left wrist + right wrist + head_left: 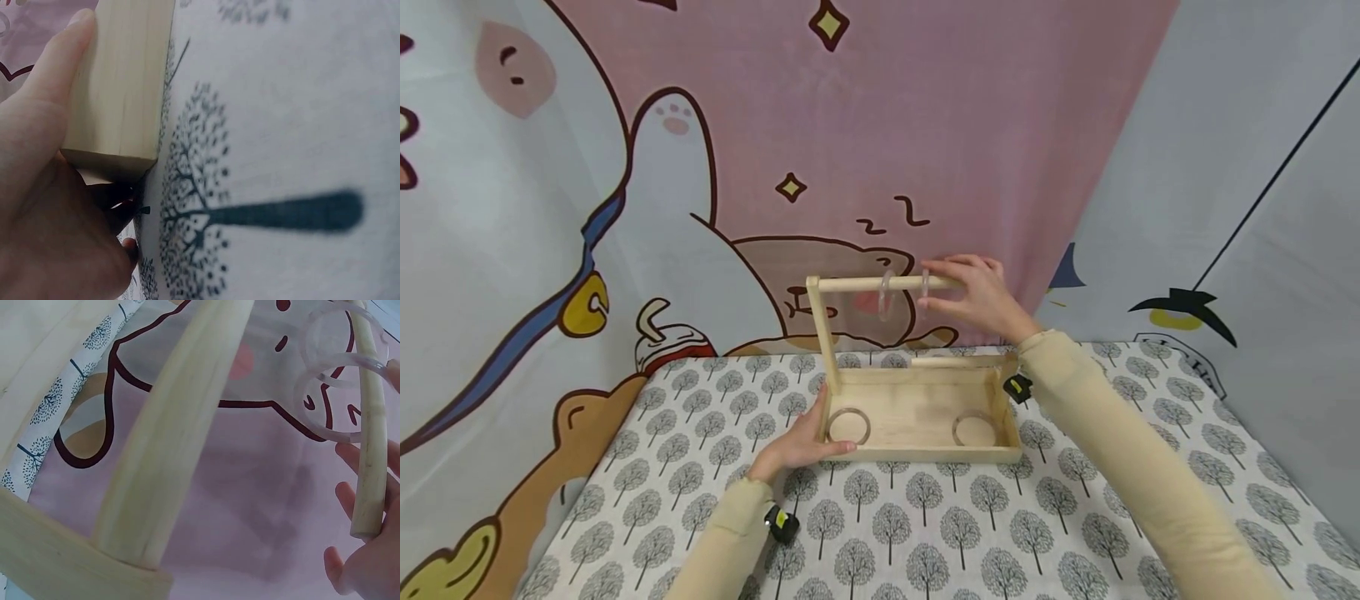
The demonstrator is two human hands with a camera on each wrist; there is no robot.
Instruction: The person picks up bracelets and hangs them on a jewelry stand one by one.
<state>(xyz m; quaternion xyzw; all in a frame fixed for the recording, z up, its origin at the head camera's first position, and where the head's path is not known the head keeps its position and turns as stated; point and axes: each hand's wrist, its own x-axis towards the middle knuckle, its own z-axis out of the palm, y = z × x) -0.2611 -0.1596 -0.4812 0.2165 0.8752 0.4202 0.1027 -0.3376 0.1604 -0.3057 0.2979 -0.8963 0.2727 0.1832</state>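
There are two hands [797, 446] [982, 293], four rings [882, 305] [925, 284] [868, 427] [956, 430], one tray [917, 456].

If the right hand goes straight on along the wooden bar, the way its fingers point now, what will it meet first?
Most likely the second clear ring, hanging on the wooden bar beyond the ring pinched by the right hand.

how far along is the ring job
Looks done: one ring hangs on the wooden bar. In hand: the right grip pinches a second ring, already around the bar. Remaining, probably: the two rings lying in the tray.
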